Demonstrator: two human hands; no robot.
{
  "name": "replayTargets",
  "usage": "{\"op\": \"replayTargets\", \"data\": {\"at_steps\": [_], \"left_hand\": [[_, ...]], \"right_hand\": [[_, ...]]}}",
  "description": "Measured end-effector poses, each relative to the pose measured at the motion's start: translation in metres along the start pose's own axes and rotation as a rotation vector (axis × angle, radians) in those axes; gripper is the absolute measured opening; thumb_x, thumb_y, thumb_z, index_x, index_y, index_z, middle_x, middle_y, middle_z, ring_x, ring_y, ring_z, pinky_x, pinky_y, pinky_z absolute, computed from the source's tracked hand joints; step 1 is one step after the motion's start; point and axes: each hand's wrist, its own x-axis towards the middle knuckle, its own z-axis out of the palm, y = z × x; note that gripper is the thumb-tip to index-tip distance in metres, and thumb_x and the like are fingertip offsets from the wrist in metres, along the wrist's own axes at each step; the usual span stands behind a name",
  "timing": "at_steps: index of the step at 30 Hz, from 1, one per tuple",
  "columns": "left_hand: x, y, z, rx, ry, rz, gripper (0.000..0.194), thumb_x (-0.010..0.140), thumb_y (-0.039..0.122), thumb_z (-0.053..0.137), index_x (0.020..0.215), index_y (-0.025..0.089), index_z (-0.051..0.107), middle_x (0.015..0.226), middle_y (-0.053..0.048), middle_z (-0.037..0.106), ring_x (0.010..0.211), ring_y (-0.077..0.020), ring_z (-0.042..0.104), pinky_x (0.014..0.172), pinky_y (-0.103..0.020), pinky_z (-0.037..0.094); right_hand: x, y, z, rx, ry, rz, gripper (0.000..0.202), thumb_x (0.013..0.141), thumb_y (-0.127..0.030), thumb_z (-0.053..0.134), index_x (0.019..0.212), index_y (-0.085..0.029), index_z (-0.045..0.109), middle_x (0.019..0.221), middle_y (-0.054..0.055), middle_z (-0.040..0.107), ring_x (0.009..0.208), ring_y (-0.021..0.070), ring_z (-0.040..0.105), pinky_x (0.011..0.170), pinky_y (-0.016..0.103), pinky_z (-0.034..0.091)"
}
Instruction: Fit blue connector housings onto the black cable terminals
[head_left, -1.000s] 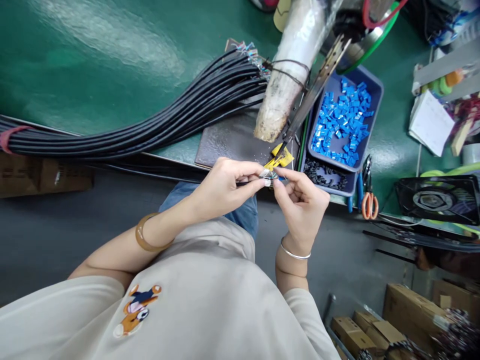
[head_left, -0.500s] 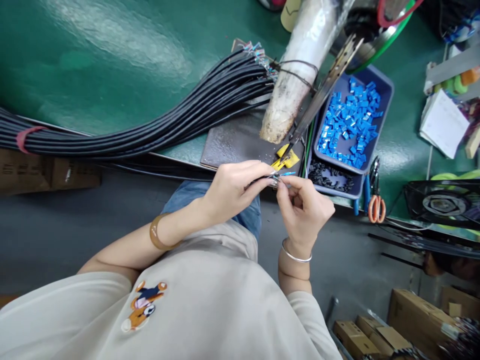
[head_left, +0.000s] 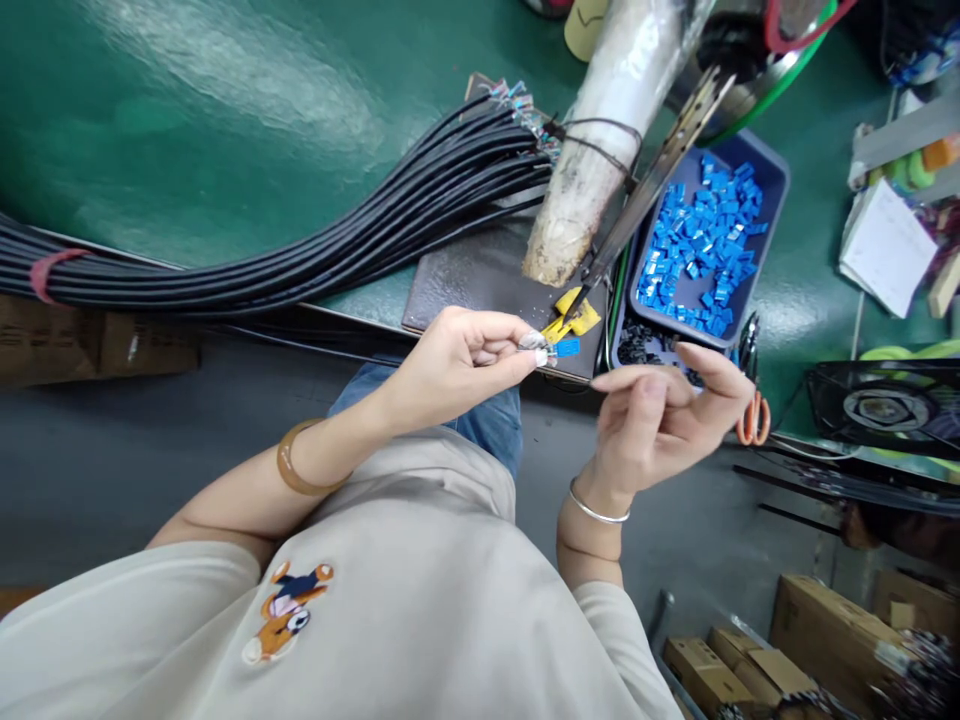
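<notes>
My left hand [head_left: 465, 365] pinches thin wire ends between thumb and fingers, and a small blue connector [head_left: 568, 348] sticks out to the right of the fingertips. Right behind it lies the soiled yellow piece [head_left: 579, 312], touched by the tip of a long metal tool [head_left: 641, 195]. My right hand [head_left: 656, 420] is held apart from the connector, fingers spread and nothing seen in them. It hovers by the front edge of a grey bin of small black parts [head_left: 637, 345]. A bin of blue connectors [head_left: 697, 240] stands just beyond.
A thick bundle of black cables [head_left: 337, 240] with stripped ends runs along the green table [head_left: 247, 110]. A plastic-wrapped tube [head_left: 592, 170] slants over the dark board [head_left: 480, 275]. Orange-handled scissors [head_left: 754, 418] lie at the table edge, with a black fan [head_left: 885, 408] farther right.
My right hand has let go at the connector and moved right, its fingers opening. The blue connector now shows more fully at my left fingertips.
</notes>
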Motion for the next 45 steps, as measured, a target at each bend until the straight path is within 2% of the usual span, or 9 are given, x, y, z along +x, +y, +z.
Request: {"op": "replayTargets", "data": {"at_steps": [2, 4, 6, 8, 13, 23, 33, 38, 45], "left_hand": [[0.002, -0.002, 0.001, 0.008, 0.009, 0.005, 0.014, 0.083, 0.023, 0.064, 0.08, 0.011, 0.068, 0.054, 0.005, 0.038, 0.047, -0.0029, 0.029, 0.042, -0.017, 0.021], [0.003, -0.003, 0.001, 0.031, 0.019, 0.011, 0.014, 0.083, 0.023, 0.064, 0.078, 0.011, 0.067, 0.055, 0.005, 0.039, 0.048, -0.0033, 0.03, 0.043, -0.018, 0.022], [0.005, -0.005, 0.002, 0.056, 0.023, 0.024, 0.014, 0.084, 0.024, 0.064, 0.077, 0.012, 0.067, 0.056, 0.004, 0.042, 0.049, -0.0036, 0.032, 0.044, -0.018, 0.024], [0.006, -0.007, 0.002, 0.073, 0.029, 0.041, 0.015, 0.084, 0.025, 0.064, 0.076, 0.013, 0.066, 0.058, 0.003, 0.045, 0.05, -0.0039, 0.035, 0.045, -0.018, 0.027], [0.011, -0.009, 0.003, 0.097, 0.073, 0.054, 0.014, 0.083, 0.023, 0.063, 0.073, 0.013, 0.066, 0.062, 0.001, 0.054, 0.054, -0.0049, 0.044, 0.049, -0.017, 0.035], [0.018, -0.004, 0.006, 0.097, 0.121, 0.099, 0.012, 0.082, 0.018, 0.061, 0.072, 0.014, 0.067, 0.064, 0.0, 0.06, 0.054, -0.007, 0.05, 0.051, -0.019, 0.042], [0.019, -0.005, 0.007, 0.168, 0.144, 0.153, 0.01, 0.081, 0.016, 0.061, 0.073, 0.012, 0.066, 0.062, 0.001, 0.057, 0.054, -0.0054, 0.046, 0.053, -0.018, 0.04], [0.019, -0.007, 0.007, 0.174, 0.137, 0.175, 0.007, 0.08, 0.016, 0.062, 0.074, 0.013, 0.065, 0.062, 0.002, 0.055, 0.055, -0.0056, 0.044, 0.052, -0.018, 0.038], [0.018, -0.007, 0.005, 0.198, 0.115, 0.189, 0.008, 0.08, 0.014, 0.061, 0.075, 0.013, 0.066, 0.064, 0.001, 0.056, 0.057, -0.0063, 0.046, 0.054, -0.018, 0.039]], "right_hand": [[0.0, 0.001, -0.002, -0.074, 0.018, -0.047, 0.022, 0.092, -0.012, 0.054, 0.11, -0.024, 0.057, 0.081, -0.005, 0.072, 0.049, 0.0065, 0.063, 0.041, 0.019, 0.047], [-0.001, 0.002, -0.003, -0.189, -0.032, -0.125, 0.02, 0.087, -0.008, 0.061, 0.101, -0.023, 0.061, 0.089, -0.003, 0.075, 0.066, 0.012, 0.073, 0.054, 0.023, 0.058], [-0.001, 0.005, -0.002, -0.283, -0.124, -0.224, 0.021, 0.082, -0.006, 0.067, 0.095, -0.022, 0.064, 0.095, 0.0, 0.076, 0.084, 0.0168, 0.075, 0.071, 0.03, 0.064], [-0.001, 0.007, 0.0, -0.312, -0.201, -0.292, 0.019, 0.082, -0.007, 0.066, 0.094, -0.021, 0.063, 0.107, 0.003, 0.075, 0.094, 0.0182, 0.074, 0.081, 0.033, 0.064], [0.0, 0.015, 0.005, -0.211, -0.284, -0.223, 0.016, 0.083, -0.007, 0.062, 0.092, -0.02, 0.058, 0.118, 0.007, 0.072, 0.098, 0.0189, 0.074, 0.081, 0.034, 0.066], [0.006, 0.013, 0.007, -0.203, -0.297, -0.149, 0.01, 0.087, -0.014, 0.059, 0.087, -0.022, 0.055, 0.121, 0.007, 0.071, 0.104, 0.0219, 0.073, 0.081, 0.042, 0.067], [0.007, 0.014, 0.006, -0.124, -0.32, -0.126, 0.014, 0.082, -0.007, 0.063, 0.087, -0.02, 0.059, 0.121, 0.007, 0.07, 0.11, 0.0221, 0.07, 0.087, 0.041, 0.066], [0.008, 0.012, 0.004, -0.155, -0.346, -0.096, 0.01, 0.085, -0.012, 0.061, 0.087, -0.021, 0.058, 0.121, 0.006, 0.069, 0.109, 0.0216, 0.07, 0.086, 0.044, 0.067], [0.008, 0.011, 0.002, -0.126, -0.34, -0.08, 0.011, 0.083, -0.011, 0.063, 0.086, -0.021, 0.06, 0.119, 0.006, 0.07, 0.104, 0.0204, 0.071, 0.085, 0.042, 0.066]]}}
